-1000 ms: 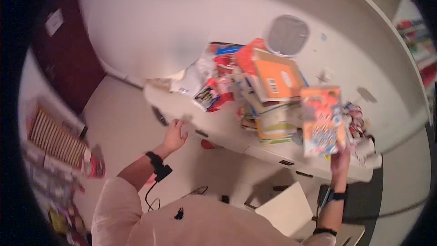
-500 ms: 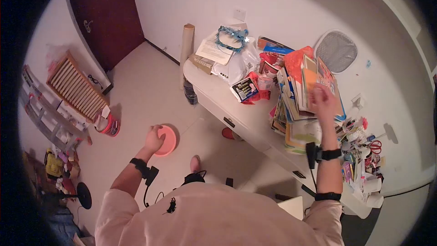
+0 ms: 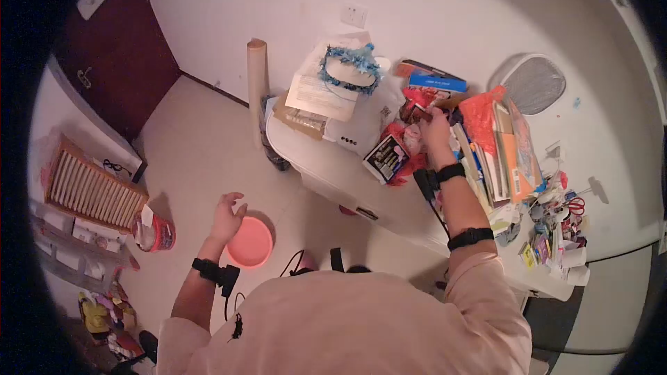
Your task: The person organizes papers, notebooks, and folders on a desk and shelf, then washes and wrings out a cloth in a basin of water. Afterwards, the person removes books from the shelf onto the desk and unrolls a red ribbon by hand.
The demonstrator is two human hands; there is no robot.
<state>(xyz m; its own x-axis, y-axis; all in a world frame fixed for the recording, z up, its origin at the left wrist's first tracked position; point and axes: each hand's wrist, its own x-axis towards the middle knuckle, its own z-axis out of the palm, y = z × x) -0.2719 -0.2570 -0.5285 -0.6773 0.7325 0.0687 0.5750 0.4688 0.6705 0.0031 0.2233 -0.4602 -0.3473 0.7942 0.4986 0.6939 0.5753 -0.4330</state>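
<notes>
My right hand (image 3: 436,133) is over the desk clutter, fingers closed at the edge of a dark brown packet (image 3: 417,112); its fingertips are partly hidden. Around it lie crumpled red plastic (image 3: 415,165), a black-and-white box (image 3: 388,160) and a blue box (image 3: 438,82). Just right of that hand, a pile of books and folders (image 3: 495,173) leans under an orange-red plastic bag (image 3: 481,121). My left hand (image 3: 228,217) hangs open and holds nothing, fingers loosely curved and apart, above the edge of a pink basin (image 3: 250,243) on the floor.
A blue tinsel ring (image 3: 349,69) rests on papers and a white plastic bag at the desk's left end. Beside it stands a tall cardboard roll (image 3: 257,90). Scissors (image 3: 576,205) and small items crowd the right side. A wooden slatted rack (image 3: 94,184) and bucket (image 3: 161,234) are left.
My right hand has moved left from the book pile to the brown packet. The view has shifted, and the left hand stays near the pink basin, its fingers more extended.
</notes>
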